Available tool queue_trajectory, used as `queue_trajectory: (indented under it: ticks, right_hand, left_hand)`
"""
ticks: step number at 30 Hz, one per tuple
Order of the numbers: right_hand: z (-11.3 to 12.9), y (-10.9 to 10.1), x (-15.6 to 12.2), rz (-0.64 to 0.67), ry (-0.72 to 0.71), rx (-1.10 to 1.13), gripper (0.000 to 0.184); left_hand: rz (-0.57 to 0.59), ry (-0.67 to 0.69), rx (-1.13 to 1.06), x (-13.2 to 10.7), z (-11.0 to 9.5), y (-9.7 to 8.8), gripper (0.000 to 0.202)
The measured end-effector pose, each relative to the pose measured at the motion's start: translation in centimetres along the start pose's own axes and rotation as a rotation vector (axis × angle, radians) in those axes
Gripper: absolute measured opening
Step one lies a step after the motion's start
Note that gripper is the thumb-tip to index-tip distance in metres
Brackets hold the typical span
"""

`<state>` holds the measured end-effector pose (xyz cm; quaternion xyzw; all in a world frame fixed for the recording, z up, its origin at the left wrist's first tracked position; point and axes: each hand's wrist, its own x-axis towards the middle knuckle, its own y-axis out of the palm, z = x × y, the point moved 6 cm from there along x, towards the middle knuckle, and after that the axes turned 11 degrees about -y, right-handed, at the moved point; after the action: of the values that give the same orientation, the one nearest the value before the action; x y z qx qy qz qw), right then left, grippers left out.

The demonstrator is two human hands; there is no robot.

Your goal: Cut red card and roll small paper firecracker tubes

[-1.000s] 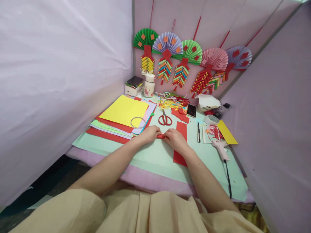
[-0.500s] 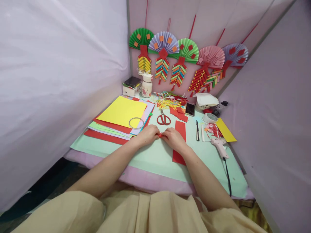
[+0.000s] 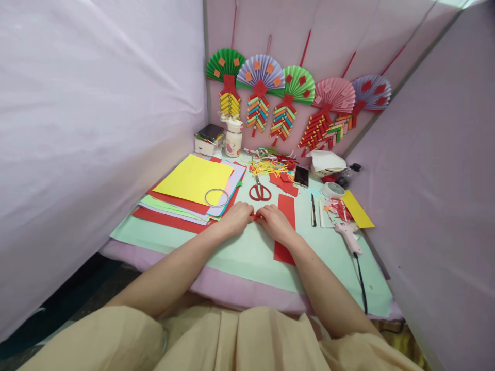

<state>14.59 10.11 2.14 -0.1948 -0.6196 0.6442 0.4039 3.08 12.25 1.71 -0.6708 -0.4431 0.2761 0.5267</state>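
Note:
My left hand (image 3: 236,218) and my right hand (image 3: 275,222) rest close together on the pale green table cover (image 3: 247,252). Both pinch a small red paper roll (image 3: 257,217) between their fingertips; only a sliver of it shows. Under my right wrist lies a red paper strip (image 3: 285,229). Red-handled scissors (image 3: 259,190) lie just beyond my hands. A stack of coloured paper sheets (image 3: 189,188) with a yellow sheet on top sits left of my left hand, and a clear tape ring (image 3: 217,197) lies on it.
A glue gun (image 3: 348,237) with its black cord, a pen (image 3: 312,209), a tape roll (image 3: 331,190), a yellow sheet (image 3: 358,209) and a phone (image 3: 301,176) lie to the right. Paper scraps (image 3: 270,164) and a bottle (image 3: 232,139) stand at the back. Paper fan ornaments (image 3: 297,98) hang on the wall.
My hands have drawn closer together over the red roll, so less of it shows. The view has shifted slightly.

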Motion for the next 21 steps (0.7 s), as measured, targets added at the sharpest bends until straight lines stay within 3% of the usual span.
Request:
queue_trajectory:
  ticks: [21]
  right_hand:
    - [-0.8, 0.9, -0.3, 0.072, 0.096, 0.027, 0.007]
  left_hand:
    - [0.045, -0.105, 0.062, -0.4, -0.7, -0.4, 0.016]
